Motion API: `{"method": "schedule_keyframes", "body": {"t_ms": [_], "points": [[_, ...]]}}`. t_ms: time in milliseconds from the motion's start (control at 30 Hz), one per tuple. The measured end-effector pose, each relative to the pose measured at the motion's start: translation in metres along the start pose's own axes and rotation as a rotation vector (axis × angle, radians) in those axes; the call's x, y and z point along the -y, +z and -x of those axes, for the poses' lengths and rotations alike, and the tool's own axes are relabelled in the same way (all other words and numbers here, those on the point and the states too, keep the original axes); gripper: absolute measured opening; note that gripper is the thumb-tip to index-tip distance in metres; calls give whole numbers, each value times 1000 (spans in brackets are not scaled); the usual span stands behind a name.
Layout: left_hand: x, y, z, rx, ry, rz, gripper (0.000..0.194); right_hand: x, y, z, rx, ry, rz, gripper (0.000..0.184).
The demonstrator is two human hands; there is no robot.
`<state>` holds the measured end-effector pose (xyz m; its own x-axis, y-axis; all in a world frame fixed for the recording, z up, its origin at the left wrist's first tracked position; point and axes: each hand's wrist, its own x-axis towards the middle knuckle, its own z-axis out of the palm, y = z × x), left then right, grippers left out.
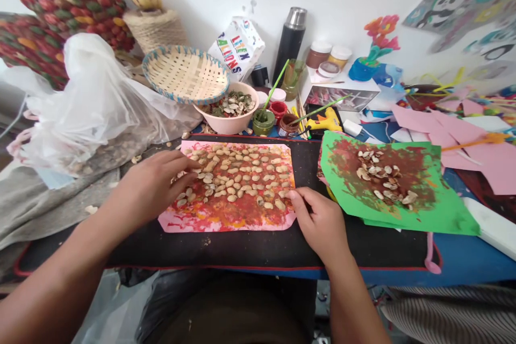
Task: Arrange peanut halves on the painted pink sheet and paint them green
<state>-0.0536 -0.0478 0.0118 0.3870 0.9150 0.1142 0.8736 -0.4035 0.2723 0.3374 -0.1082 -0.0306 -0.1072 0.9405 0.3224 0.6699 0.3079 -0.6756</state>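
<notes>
Rows of peanut shells (231, 191) lie on a pink paper sheet (181, 221) smeared with red, brown and orange paint. Over the left part of the sheet, my left hand (155, 180) has its fingers loosely bent, thumb and index apart, beside some half shells (207, 178). What lies under its fingers is partly hidden. My right hand (320, 220) is at the sheet's right edge, thumb and index finger pinched on a peanut shell (284, 193). The other fingers of that hand are curled in.
A painted green sheet (342, 201) with shell pieces lies right, near cut pink paper (492, 164). Behind stand a pink bowl (228, 121) of shells, a woven basket (185, 75), paint jars (264, 123), a yellow glue gun (328, 120) and a black flask (290, 43). A plastic bag (92, 97) stands left.
</notes>
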Motion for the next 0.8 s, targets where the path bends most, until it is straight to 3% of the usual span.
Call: {"method": "schedule_keyframes", "body": {"t_ms": [200,367,467,600,800], "points": [[-3,28,-14,21,174,-1,42,1,0,0,2,7,6,35],[3,26,-16,36,185,-19,36,0,2,0,-9,-11,2,34],[1,19,-15,-45,186,-5,33,0,1,0,-10,-18,1,33],[-25,12,-11,-152,219,55,26,1,0,0,0,-10,5,33],[-83,33,-11,-68,456,-2,29,0,2,1,-5,-19,-1,31]]}}
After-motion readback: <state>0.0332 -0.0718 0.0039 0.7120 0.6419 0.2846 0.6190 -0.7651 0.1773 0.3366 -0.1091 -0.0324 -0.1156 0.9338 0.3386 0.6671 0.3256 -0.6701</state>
